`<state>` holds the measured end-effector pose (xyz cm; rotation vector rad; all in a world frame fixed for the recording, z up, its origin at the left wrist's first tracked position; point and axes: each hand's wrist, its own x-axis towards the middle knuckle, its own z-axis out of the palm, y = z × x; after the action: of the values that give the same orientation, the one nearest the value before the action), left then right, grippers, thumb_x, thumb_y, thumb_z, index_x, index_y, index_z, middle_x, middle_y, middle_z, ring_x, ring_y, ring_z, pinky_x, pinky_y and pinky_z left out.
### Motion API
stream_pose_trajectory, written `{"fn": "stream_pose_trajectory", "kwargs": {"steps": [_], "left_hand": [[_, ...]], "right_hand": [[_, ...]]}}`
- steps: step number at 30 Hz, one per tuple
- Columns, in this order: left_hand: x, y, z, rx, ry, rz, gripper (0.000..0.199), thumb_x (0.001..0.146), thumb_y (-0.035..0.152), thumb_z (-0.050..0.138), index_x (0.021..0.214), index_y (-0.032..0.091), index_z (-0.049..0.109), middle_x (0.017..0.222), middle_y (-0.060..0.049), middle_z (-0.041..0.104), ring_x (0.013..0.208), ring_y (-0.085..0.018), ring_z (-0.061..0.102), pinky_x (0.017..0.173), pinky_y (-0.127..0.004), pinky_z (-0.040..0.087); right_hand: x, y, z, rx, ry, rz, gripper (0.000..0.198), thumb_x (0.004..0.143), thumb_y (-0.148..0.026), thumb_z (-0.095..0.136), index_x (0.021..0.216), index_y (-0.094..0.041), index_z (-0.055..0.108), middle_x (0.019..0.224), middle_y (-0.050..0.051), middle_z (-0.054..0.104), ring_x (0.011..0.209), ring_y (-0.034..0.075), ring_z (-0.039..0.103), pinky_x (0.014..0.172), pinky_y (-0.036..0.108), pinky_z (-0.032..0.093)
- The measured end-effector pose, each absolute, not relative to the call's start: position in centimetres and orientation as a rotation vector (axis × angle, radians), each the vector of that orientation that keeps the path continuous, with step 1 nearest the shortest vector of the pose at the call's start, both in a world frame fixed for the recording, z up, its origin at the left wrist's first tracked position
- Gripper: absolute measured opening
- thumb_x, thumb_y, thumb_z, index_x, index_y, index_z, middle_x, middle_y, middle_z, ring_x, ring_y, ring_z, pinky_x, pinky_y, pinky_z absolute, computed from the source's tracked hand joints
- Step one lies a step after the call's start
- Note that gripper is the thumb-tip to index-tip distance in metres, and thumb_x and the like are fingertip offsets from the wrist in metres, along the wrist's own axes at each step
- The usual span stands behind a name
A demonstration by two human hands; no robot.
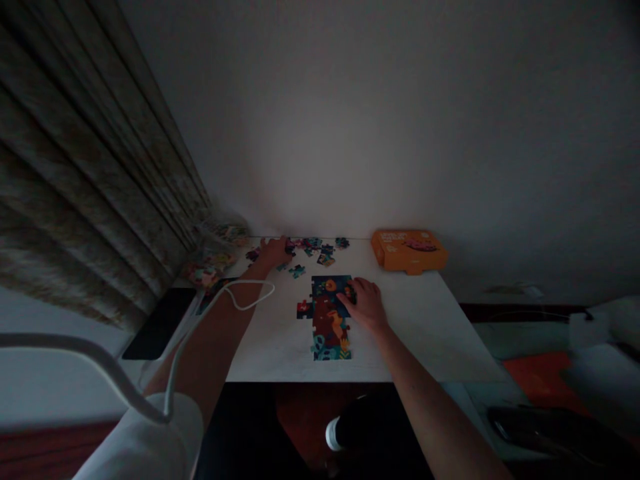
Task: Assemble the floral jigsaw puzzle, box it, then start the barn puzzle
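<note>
A partly joined jigsaw puzzle (pixel 327 327) lies on the white table, its picture dark blue at the top, reddish brown in the middle and teal at the bottom. My right hand (pixel 367 303) rests at its upper right edge, thumb and fingers around a dark puzzle piece (pixel 352 292). One red and blue piece (pixel 304 309) sticks out on the puzzle's left side. Farther back, my left hand (pixel 275 253) reaches among loose puzzle pieces (pixel 313 244), its fingers apart and partly hidden. A teal piece (pixel 297 271) lies just right of that hand.
An orange box (pixel 410 251) stands at the table's back right. Plastic bags (pixel 213 260) and a dark phone-like slab (pixel 160 323) are at the left, beside the curtain (pixel 90 153). A white cable (pixel 175 367) loops over my left forearm. A wall closes off the back.
</note>
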<state>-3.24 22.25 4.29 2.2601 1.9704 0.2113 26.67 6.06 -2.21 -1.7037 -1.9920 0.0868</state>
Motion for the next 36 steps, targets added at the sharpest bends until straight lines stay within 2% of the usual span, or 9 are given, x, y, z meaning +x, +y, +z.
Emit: {"fn": "stream_pose_trajectory", "kwargs": {"steps": [3,6,8,12,19,24,29,32,36], "left_hand": [[-2.9,21.7,4.5,2.277,2.004,0.294,0.047,0.078,0.04,0.071,0.118,0.019,0.057,0.113,-0.016,0.073,0.119,-0.036,0.063,0.118,-0.058,0.02],[-2.5,20.8,4.7,2.253,1.975,0.442,0.044,0.08,0.039,0.071,0.117,0.022,0.055,0.109,-0.01,0.073,0.113,-0.03,0.065,0.119,-0.053,0.024],[-2.2,19.8,4.8,2.224,1.903,0.55,0.043,0.08,0.036,0.071,0.117,0.022,0.054,0.11,-0.009,0.073,0.108,-0.027,0.067,0.115,-0.047,0.034],[-1.8,15.4,4.0,2.146,1.672,0.771,0.039,0.081,0.032,0.068,0.116,0.021,0.056,0.113,-0.008,0.072,0.104,-0.023,0.069,0.095,-0.035,0.052],[-2.2,4.1,0.5,2.309,1.429,0.869,0.03,0.085,0.025,0.063,0.115,0.026,0.057,0.111,-0.003,0.07,0.103,-0.022,0.07,0.094,-0.037,0.056],[-2.2,1.0,0.0,2.405,1.352,0.925,0.022,0.087,0.017,0.061,0.106,0.026,0.058,0.107,-0.004,0.069,0.103,-0.019,0.069,0.096,-0.034,0.057],[-2.0,0.9,0.3,2.455,1.273,0.985,0.011,0.091,0.018,0.059,0.1,0.025,0.058,0.113,-0.006,0.07,0.118,-0.02,0.065,0.111,-0.038,0.051],[-2.1,0.9,0.0,2.478,1.229,0.994,0.01,0.091,0.018,0.06,0.099,0.024,0.058,0.115,-0.008,0.069,0.121,-0.021,0.064,0.113,-0.04,0.05],[-2.1,0.9,-0.2,2.484,1.267,0.942,0.015,0.092,0.02,0.059,0.107,0.024,0.059,0.119,-0.008,0.068,0.119,-0.021,0.065,0.106,-0.037,0.054]], "right_hand": [[26.8,6.1,-2.1,-1.707,-1.985,0.101,0.049,0.096,-0.06,0.053,0.12,-0.021,0.067,0.132,0.016,0.064,0.124,0.034,0.057,0.113,0.054,0.034],[26.9,6.2,-2.0,-1.716,-1.957,0.13,0.049,0.096,-0.06,0.053,0.12,-0.021,0.067,0.131,0.015,0.064,0.122,0.033,0.057,0.112,0.052,0.036],[27.0,6.3,-2.0,-1.712,-1.942,0.141,0.049,0.095,-0.061,0.053,0.12,-0.021,0.067,0.13,0.015,0.065,0.121,0.032,0.058,0.11,0.051,0.038],[27.3,6.5,-2.2,-1.674,-1.947,0.148,0.049,0.095,-0.061,0.054,0.117,-0.019,0.068,0.126,0.015,0.067,0.118,0.032,0.06,0.108,0.049,0.041],[27.9,6.6,-1.8,-1.57,-1.864,0.204,0.046,0.095,-0.057,0.054,0.115,-0.019,0.07,0.116,0.015,0.072,0.111,0.03,0.064,0.103,0.046,0.047],[26.6,5.2,-0.7,-1.548,-1.745,0.219,0.042,0.096,-0.053,0.054,0.113,-0.018,0.071,0.11,0.016,0.074,0.107,0.03,0.066,0.098,0.046,0.05],[21.4,3.1,0.0,-1.332,-1.843,0.594,0.042,0.094,-0.045,0.062,0.129,-0.022,0.064,0.106,0.007,0.075,0.086,0.021,0.07,0.081,0.034,0.057],[18.5,2.6,0.2,-1.248,-1.905,0.854,0.048,0.091,-0.035,0.067,0.137,-0.024,0.06,0.105,0.005,0.075,0.077,0.017,0.07,0.073,0.031,0.058],[17.3,3.8,0.3,-1.271,-1.875,0.961,0.029,0.087,-0.021,0.065,0.115,-0.023,0.073,0.089,0.002,0.076,0.078,0.019,0.071,0.078,0.034,0.058]]}}
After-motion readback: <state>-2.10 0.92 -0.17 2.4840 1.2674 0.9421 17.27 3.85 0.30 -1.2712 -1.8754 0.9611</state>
